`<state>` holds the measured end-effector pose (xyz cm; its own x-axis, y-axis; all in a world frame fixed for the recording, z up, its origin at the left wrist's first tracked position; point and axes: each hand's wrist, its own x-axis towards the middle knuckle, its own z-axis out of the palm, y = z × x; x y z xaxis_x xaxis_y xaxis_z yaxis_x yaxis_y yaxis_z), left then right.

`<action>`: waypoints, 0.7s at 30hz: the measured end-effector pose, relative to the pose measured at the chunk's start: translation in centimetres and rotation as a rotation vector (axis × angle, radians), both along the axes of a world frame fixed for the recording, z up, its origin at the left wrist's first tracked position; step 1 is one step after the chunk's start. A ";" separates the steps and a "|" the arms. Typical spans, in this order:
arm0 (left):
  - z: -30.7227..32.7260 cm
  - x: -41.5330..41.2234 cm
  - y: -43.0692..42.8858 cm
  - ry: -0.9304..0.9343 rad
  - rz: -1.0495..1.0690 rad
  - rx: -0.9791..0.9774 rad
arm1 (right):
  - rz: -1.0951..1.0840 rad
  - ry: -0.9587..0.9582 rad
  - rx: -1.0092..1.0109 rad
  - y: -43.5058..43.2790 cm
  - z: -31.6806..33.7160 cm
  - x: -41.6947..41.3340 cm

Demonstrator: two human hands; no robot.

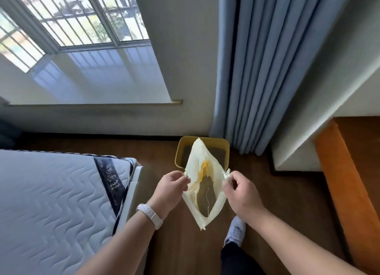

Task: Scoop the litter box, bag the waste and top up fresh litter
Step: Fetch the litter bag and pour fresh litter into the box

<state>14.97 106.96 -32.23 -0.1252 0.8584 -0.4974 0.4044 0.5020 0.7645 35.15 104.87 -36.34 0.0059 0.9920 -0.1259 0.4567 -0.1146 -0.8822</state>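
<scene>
**Fig.** Bag held open near the litter box, head view. L hand [171, 187] and R hand [240, 194] each pinch one side edge of a cream plastic bag [197, 157] betw. thumb and fingertips, pulling its mouth into a diamond. Both grips are closed on the bag rim and hold nothing else. Dark granules, prob. litter, show inside the mouth, with a yellow-orange patch near the top and a loose white thread [208, 198] across them. Waste vs. fresh cannot be told. The bag hangs in the air, overlapping the yellow litter box [178, 157] in view. The box sits on the wood floor [277, 202] near the wall, just beside the blue curtain [257, 79], and holds dark litter. Mattress [51, 192] at L; a grey shoe [235, 231] near the bag's lower tip.

Risks (judgement):
1. The pinches sit at the rim only. W/ weight in the bag, an edge may slip from one hand, so the mouth collapses and the contents drop on floor or shoe.
2. The bag appears nearer the person than the box. A tilt or pour from here prob. lands short, on the floor.
3. Thin film pulled taut sideways may tear at the pinch pts.
4. The curtain hem is close to the box and may catch stray granules or dust.
</scene>
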 end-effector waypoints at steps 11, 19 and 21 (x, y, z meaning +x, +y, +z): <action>-0.6 -0.2 8.2 0.061 0.157 0.031 | 0.183 0.023 0.023 12.2 -1.4 -0.7; -2.5 -3.3 12.8 -0.003 0.262 0.033 | 0.226 0.002 0.033 16.6 -3.3 -3.1; -3.7 -3.9 13.6 -0.001 0.245 0.031 | 0.195 -0.007 0.030 17.4 -4.3 -3.7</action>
<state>11.04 120.52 -35.95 -0.3315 0.8174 -0.4711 0.2726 0.5610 0.7816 31.40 122.30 -40.62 -0.1858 0.9778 -0.0972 0.4737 0.0025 -0.8807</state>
